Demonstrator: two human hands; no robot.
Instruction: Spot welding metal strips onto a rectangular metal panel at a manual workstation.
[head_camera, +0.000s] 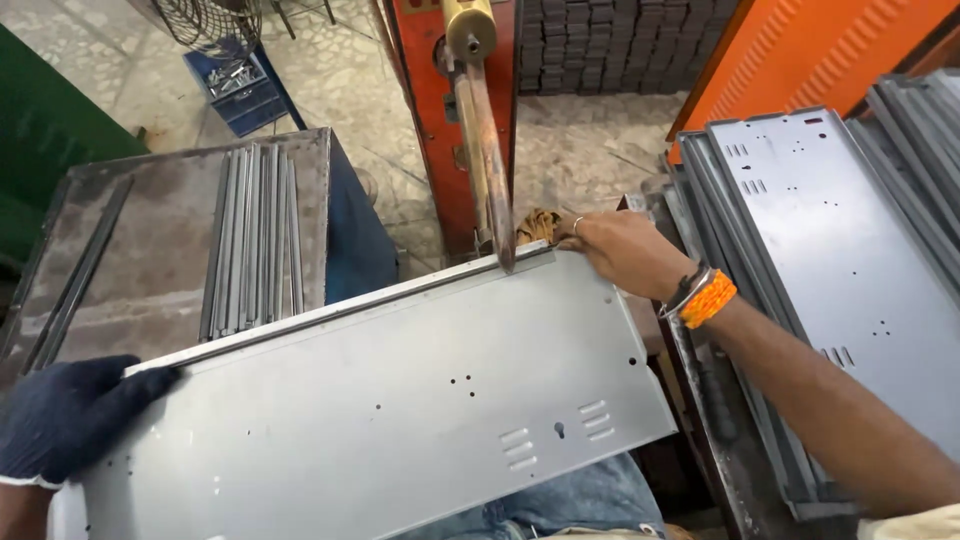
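Observation:
A long grey sheet-metal panel (400, 400) with punched holes and louvre slots lies across my lap, tilted up to the right. My left hand (70, 415), in a dark blue glove, grips its near-left corner. My bare right hand (625, 250), with a ring and orange wrist threads, holds the far-right top edge. A thin metal strip (330, 305) runs along the panel's top edge. The copper electrode arm (487, 150) of an orange spot-welding machine comes down onto that edge beside my right hand.
A blue work table (150, 240) on the left carries a bundle of metal strips (252, 240). A stack of similar grey panels (840, 260) leans at the right. A blue crate (240, 85) stands on the floor behind, and dark stacked blocks (610, 45) line the back.

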